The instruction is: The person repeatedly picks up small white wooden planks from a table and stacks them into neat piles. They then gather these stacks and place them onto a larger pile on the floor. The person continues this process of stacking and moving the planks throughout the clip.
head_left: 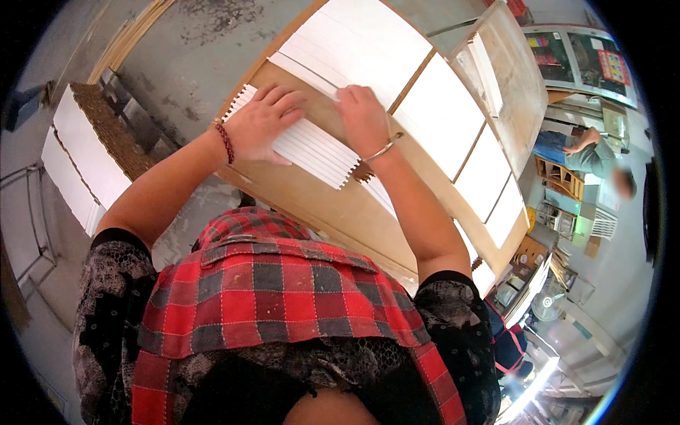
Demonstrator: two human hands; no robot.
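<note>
Containers: brown boxes [530, 253], or things shaped like them, far right past the table; too small to make out what's inside. Rack [556, 219] near them holds small stuff, can't identify.

Strips [319, 152]: white, long, narrow, lying side by side as a flat pack on the brown table [425, 178], near edge side, slanted. Both ends stepped like comb teeth. Upper faces plain, thin lines between strips. Further white strips [379, 194] lie beyond the right end of the pack, a gap between.

Left hand [265, 124]: grip open, laid over the left part of the pack, fingers spread across it, thumb toward the near side. Right hand [365, 120]: fingers bent, tips down at the end of a loose strip [301, 72] next to the big white sheets [361, 46]. Can't tell if that grip is closed on anything; tips blurred and turned away.

More white sheets [443, 117] run along the far side, brown gaps between. Second table [520, 85] behind carries white strips too.

Hidden: middle of the pack under the left hand; some of the further strips under the right forearm. Stack [85, 131] at left: white faces, ragged brown edge, material unclear.
</note>
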